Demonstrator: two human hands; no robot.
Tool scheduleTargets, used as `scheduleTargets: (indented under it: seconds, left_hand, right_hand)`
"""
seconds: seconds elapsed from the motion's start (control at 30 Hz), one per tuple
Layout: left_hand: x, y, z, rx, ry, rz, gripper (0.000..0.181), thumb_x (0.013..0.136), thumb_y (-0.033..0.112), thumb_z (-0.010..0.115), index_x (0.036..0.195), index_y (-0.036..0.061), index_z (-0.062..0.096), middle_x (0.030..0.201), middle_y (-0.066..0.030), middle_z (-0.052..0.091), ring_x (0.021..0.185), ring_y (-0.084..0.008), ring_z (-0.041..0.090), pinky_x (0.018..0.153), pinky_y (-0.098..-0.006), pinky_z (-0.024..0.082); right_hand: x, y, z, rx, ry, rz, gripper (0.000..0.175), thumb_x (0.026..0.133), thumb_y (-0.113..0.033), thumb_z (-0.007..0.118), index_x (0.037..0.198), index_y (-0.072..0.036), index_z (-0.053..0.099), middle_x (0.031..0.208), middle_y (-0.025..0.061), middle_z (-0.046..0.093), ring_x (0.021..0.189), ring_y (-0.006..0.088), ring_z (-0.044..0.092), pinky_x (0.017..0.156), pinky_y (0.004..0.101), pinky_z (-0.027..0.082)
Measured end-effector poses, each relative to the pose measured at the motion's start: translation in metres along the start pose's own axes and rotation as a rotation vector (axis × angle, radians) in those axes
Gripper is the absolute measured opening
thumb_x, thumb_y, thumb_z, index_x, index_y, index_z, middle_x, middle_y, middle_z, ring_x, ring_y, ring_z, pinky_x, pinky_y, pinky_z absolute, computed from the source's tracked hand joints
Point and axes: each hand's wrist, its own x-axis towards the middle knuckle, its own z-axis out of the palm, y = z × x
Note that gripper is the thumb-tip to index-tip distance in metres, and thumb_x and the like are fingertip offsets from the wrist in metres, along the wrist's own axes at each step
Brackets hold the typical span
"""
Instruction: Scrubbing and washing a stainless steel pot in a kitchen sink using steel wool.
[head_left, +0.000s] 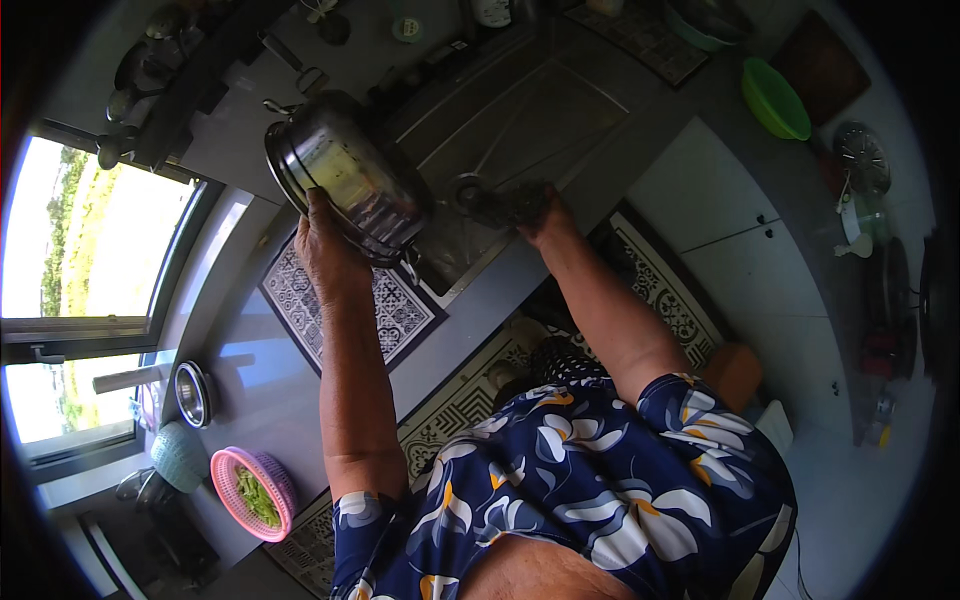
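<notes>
My left hand (330, 251) grips the rim of a shiny stainless steel pot (360, 176), which is tilted on its side over the left part of a metal sink (525, 120). Two loop handles stick out from the pot's rim. To the right, my right hand (551, 217) is over the sink's front edge, closed on a dark, bunched item (517, 204) that looks like a scouring pad; its exact kind is hard to tell in the shadow. Near that item lies the round drain (471, 193).
A patterned mat (397, 311) lies on the counter beneath my left forearm. Farther left stand a pink basket (216, 480) of green vegetables and a steel bowl (192, 394). Utensils (124, 101) hang at the upper left. A green plastic basin (776, 101) sits at the right.
</notes>
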Motion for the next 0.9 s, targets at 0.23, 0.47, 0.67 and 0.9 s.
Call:
scheduleTargets:
  seconds: [0.23, 0.47, 0.67, 0.9]
  left_hand:
    - [-0.021, -0.031, 0.025, 0.147, 0.002, -0.051, 0.029, 0.089, 0.031, 0.056, 0.088, 0.0016, 0.058, 0.071, -0.0014, 0.057, 0.057, -0.0082, 0.052, 0.052, -0.0209, 0.042]
    - [-0.026, -0.052, 0.088, 0.497, 0.052, -0.11, 0.032, 0.088, 0.031, 0.057, 0.091, -0.0005, 0.062, 0.074, -0.0038, 0.06, 0.061, -0.0099, 0.056, 0.055, -0.0233, 0.045]
    - [-0.032, -0.057, 0.12, 0.652, 0.155, -0.185, 0.032, 0.087, 0.029, 0.056, 0.093, -0.0018, 0.062, 0.077, -0.0056, 0.062, 0.062, -0.0112, 0.057, 0.057, -0.0241, 0.047]
    - [-0.03, -0.073, 0.158, 0.757, 0.163, -0.197, 0.032, 0.086, 0.029, 0.058, 0.088, -0.002, 0.063, 0.071, -0.0037, 0.06, 0.062, -0.0099, 0.052, 0.059, -0.0261, 0.044]
  right_hand:
    - [0.02, -0.045, -0.016, -0.018, -0.054, -0.064, 0.033, 0.087, -0.036, 0.042, 0.096, -0.01, 0.061, 0.092, 0.0101, 0.064, 0.085, 0.0289, 0.062, 0.077, 0.0467, 0.051]
    - [0.087, -0.109, 0.012, -0.146, 0.044, 0.12, 0.044, 0.088, -0.043, 0.043, 0.108, -0.005, 0.054, 0.116, 0.0133, 0.054, 0.106, 0.0325, 0.052, 0.09, 0.0524, 0.042]
    - [0.097, -0.185, -0.01, -0.197, -0.089, 0.265, 0.051, 0.083, -0.039, 0.055, 0.115, -0.001, 0.045, 0.116, 0.0159, 0.047, 0.102, 0.0317, 0.05, 0.088, 0.0481, 0.042]
    - [0.088, -0.244, -0.037, -0.119, -0.18, 0.351, 0.032, 0.08, -0.024, 0.059, 0.101, 0.0, 0.056, 0.092, 0.0136, 0.06, 0.08, 0.0286, 0.058, 0.077, 0.0431, 0.049]
